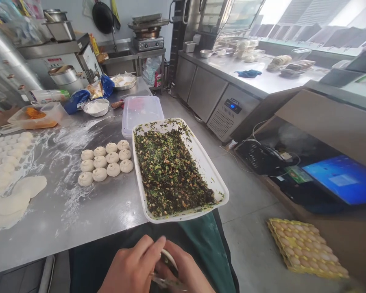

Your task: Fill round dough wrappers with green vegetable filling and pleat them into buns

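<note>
At the bottom of the view, over the dark green apron [198, 236], both hands are closed around a partly hidden dough wrapper [170, 257] with dark filling inside. My left hand [131, 264] pinches its rim from the left. My right hand [189, 266] curls round it from the right. A blurred, shiny strip [166, 281] shows below the fingers; I cannot tell what it is. Just beyond the hands stands a white tub [221, 195] with chopped green and brown filling [171, 171]. Several pleated buns [106, 160] sit in rows left of it.
Flat dough rounds [12, 203] and dough pieces [9, 156] lie at the left on the floured steel table [110, 211]. Behind the tub are a plastic lid [142, 110] and a flour bowl [96, 108]. Egg trays [308, 248] and a lit screen [344, 179] are at the right.
</note>
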{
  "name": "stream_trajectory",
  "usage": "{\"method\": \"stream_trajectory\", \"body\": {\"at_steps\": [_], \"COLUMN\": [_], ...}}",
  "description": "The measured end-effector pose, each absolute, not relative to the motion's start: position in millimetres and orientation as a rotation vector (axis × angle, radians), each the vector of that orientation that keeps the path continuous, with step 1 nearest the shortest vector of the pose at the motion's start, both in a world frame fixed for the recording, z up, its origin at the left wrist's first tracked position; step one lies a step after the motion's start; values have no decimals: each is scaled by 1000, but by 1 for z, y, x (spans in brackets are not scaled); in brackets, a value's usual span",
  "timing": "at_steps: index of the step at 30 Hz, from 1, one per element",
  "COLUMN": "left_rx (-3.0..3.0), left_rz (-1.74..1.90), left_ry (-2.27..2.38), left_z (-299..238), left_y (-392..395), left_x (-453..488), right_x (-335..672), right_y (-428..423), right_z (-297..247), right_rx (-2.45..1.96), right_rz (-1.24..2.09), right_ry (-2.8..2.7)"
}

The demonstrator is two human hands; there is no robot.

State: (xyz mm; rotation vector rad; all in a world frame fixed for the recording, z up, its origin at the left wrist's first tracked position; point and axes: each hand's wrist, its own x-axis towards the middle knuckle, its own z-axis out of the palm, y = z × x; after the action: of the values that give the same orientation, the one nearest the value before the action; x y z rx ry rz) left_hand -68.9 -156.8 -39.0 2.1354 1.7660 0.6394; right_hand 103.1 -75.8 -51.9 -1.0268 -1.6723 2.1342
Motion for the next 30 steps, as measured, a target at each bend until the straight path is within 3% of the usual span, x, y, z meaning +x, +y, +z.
{"method": "stream_trajectory", "body": {"at_steps": [8, 15, 21, 30], "left_rx": [2174, 2262, 2035, 2099], "left_rz": [561, 579, 669, 687], "left_ry": [1719, 1721, 1809, 1813], "left_z": [-45, -38, -32, -31], "left_y": [-159, -155, -152, -151], "left_x": [-66, -67, -75, -69], "right_x": [106, 103, 109, 104], "right_y": [-71, -54, -45, -66], "right_z": [-60, -25, -20, -36], "right_rx": [-1005, -1066, -811, -898], "right_rz": [1920, 2043, 2404, 2474], "right_ry": [-2018, -2080, -1536, -1198]}}
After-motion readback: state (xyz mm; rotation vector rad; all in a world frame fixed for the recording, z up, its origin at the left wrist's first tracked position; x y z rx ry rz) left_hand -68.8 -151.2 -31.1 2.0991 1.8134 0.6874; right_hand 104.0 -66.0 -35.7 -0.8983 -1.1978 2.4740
